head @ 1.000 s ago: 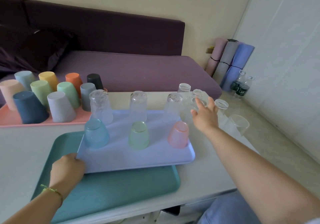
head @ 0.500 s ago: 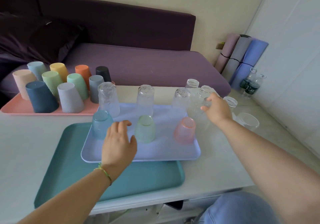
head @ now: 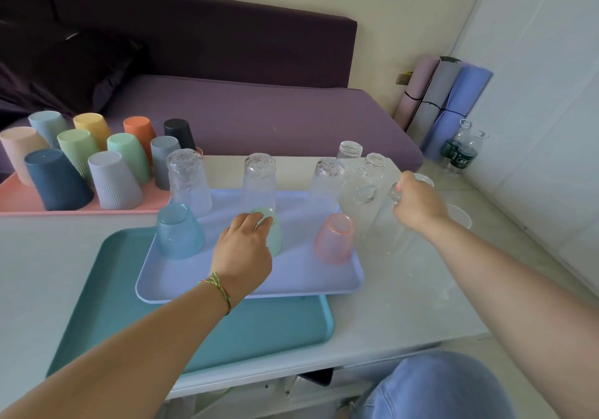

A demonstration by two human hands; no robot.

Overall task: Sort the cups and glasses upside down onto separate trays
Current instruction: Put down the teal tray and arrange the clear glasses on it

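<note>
A lavender tray (head: 291,285) lies partly over a teal tray (head: 265,328). On it stand upside down a blue glass (head: 178,232), a green glass (head: 274,234), a pink glass (head: 334,238) and three clear glasses (head: 259,178) behind them. My left hand (head: 243,250) rests on the green glass, fingers curled over its base. My right hand (head: 418,206) grips the base of an upside-down clear glass (head: 385,234) just right of the lavender tray. Several more clear glasses (head: 363,175) cluster behind it.
A pink tray (head: 19,203) at the left carries several upside-down coloured plastic cups (head: 113,180). A purple sofa (head: 259,114) runs behind the white table (head: 405,305). Rolled mats (head: 444,104) and water bottles (head: 460,152) stand at the right wall.
My left hand left the lavender tray's near-left corner and moved onto the green glass. My right hand closed on a clear glass and brought it nearer, beside the tray.
</note>
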